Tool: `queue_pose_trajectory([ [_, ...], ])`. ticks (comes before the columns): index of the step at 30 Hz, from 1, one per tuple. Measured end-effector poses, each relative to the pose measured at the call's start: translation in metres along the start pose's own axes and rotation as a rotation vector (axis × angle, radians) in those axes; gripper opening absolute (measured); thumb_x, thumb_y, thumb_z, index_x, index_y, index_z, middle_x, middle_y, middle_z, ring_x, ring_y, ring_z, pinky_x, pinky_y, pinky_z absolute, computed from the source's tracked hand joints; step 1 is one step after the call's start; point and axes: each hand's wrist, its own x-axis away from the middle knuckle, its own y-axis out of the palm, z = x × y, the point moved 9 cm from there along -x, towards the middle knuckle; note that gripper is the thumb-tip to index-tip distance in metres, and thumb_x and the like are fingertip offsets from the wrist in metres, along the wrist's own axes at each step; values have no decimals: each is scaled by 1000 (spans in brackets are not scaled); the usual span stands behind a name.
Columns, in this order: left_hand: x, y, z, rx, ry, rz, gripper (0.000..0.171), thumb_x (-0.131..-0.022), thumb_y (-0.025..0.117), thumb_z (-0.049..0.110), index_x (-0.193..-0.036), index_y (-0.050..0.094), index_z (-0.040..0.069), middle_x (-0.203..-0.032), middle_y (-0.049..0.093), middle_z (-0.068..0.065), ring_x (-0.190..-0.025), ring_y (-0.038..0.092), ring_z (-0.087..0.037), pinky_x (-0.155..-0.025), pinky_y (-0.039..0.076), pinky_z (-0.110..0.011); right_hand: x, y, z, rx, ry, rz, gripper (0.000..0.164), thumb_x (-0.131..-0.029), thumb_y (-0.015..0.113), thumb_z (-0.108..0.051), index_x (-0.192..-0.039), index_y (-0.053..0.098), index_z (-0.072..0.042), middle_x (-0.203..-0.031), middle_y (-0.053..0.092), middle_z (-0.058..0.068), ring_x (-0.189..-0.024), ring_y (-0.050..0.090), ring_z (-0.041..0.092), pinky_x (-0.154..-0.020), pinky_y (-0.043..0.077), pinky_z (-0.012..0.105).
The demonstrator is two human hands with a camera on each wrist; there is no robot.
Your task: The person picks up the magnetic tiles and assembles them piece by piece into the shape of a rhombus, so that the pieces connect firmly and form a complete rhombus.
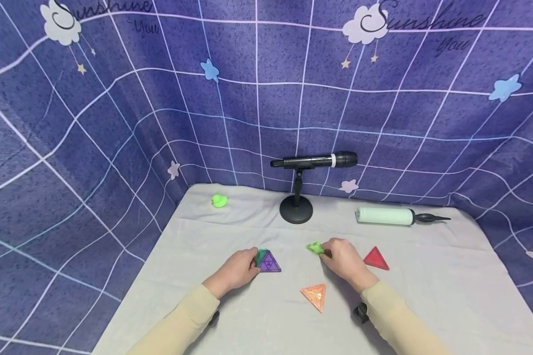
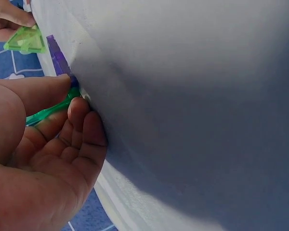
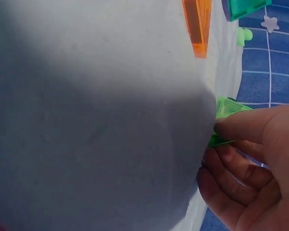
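Near the middle of the table my left hand (image 1: 237, 268) pinches a teal green triangular tile (image 1: 261, 256) between thumb and fingers. Against it stands a purple triangular tile (image 1: 270, 263), also seen edge-on past the thumb in the left wrist view. Further right, my right hand (image 1: 343, 259) pinches a light green triangular tile (image 1: 314, 247) by its right end; the fingers hide part of it. An orange triangular tile (image 1: 316, 297) lies flat between the forearms. To the right of the right hand lies a red triangular tile (image 1: 376, 259).
A black microphone (image 1: 313, 161) on a round-based stand (image 1: 296, 209) stands at the back. A green toy duck (image 1: 219, 200) sits back left, and a pale green hand pump (image 1: 385, 216) lies back right. Behind the table hangs a blue gridded curtain (image 1: 275, 98).
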Motion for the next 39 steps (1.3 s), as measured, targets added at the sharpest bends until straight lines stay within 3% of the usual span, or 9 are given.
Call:
queue_pose_trajectory([
  [6, -1, 1, -2, -6, -4, -1, 24, -92, 74, 7, -86, 51, 12, -71, 47, 5, -63, 42, -9, -58, 38, -28, 0, 1, -9, 0, -33, 27, 9, -83, 83, -8, -82, 75, -9, -71, 60, -2, -62, 50, 12, -60, 48, 36],
  [14, -1, 1, -1, -8, -1, 3, 24, -92, 74, 7, -87, 51, 11, -71, 47, 5, -63, 42, -9, -58, 38, -28, -4, 7, -27, 13, -81, 33, 29, -83, 82, -10, -65, 60, -16, -63, 50, -5, -58, 43, 12, -55, 42, 33],
  [28, -1, -1, -2, -13, -24, -8, 22, -93, 74, 9, -88, 53, 11, -72, 47, 6, -64, 43, -9, -60, 39, -29, -12, 22, -60, -20, -122, 2, 42, -84, 82, -17, -58, 50, -21, -55, 36, -13, -54, 35, 7, -51, 31, 27],
  [39, -1, -1, 0, -19, -11, 2, 23, -92, 74, 7, -87, 52, 11, -71, 47, 6, -64, 43, -10, -60, 39, -29, -14, 35, -90, -58, -142, -21, 49, -86, 80, -15, -55, 42, -20, -51, 29, -15, -51, 30, 5, -51, 30, 25],
])
